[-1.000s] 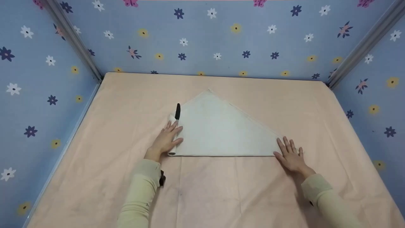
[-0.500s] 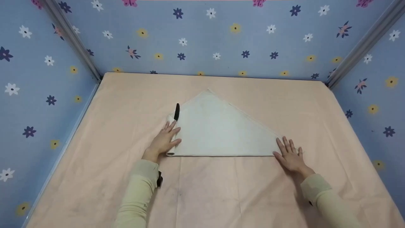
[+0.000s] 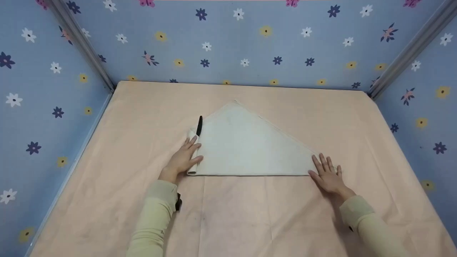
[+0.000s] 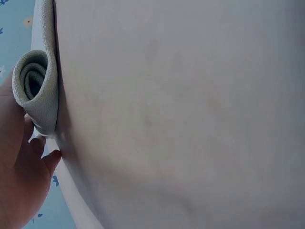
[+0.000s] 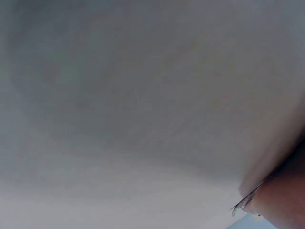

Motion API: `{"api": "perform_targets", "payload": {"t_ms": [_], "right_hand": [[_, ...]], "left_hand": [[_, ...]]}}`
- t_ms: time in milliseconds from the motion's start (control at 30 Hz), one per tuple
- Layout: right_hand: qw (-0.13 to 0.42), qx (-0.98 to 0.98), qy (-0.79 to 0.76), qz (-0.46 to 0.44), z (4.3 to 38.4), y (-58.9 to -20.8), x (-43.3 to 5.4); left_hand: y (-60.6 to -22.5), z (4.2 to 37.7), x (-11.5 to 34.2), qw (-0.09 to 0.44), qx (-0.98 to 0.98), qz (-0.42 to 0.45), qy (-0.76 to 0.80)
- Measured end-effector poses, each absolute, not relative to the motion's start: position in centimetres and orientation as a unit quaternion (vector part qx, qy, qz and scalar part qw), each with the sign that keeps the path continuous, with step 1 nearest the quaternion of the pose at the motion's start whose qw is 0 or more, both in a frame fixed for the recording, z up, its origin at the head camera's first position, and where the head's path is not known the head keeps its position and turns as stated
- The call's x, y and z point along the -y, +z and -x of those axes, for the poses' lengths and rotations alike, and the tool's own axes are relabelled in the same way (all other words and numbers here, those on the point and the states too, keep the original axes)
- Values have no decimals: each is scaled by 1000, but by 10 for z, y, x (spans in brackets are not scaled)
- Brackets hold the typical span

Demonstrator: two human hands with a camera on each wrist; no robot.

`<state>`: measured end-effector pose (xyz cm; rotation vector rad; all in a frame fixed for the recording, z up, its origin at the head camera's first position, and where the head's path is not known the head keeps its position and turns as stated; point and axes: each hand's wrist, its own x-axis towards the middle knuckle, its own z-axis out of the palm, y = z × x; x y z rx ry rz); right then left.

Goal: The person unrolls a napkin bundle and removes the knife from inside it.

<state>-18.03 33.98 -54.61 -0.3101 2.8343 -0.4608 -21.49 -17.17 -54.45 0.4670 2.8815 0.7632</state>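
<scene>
Left hand, one of two hands: resting across the fabric roll, fingers extending over it without clenching, presumably stopping the layers from springing open.
Fabric roll, one: running along the cloth's left side, its spiral end facing the person.
Black handle, one: protruding from the roll's far end, apparently being wrapped in; the rest is hidden.
White folded cloth, one: lying flat on the peach-covered worktop, its peak pointing away from the person.
Right hand, the second: spreading flat, grasping nothing, pressing the right corner, seemingly anchoring it against slipping.
</scene>
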Motion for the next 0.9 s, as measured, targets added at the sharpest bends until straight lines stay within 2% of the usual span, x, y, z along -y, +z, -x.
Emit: {"api": "perform_targets", "payload": {"t_ms": [900], "right_hand": [[126,-973,-163,106,180,-543,-339]], "left_hand": [[-541,212,180,61,-958,-130,249]]}}
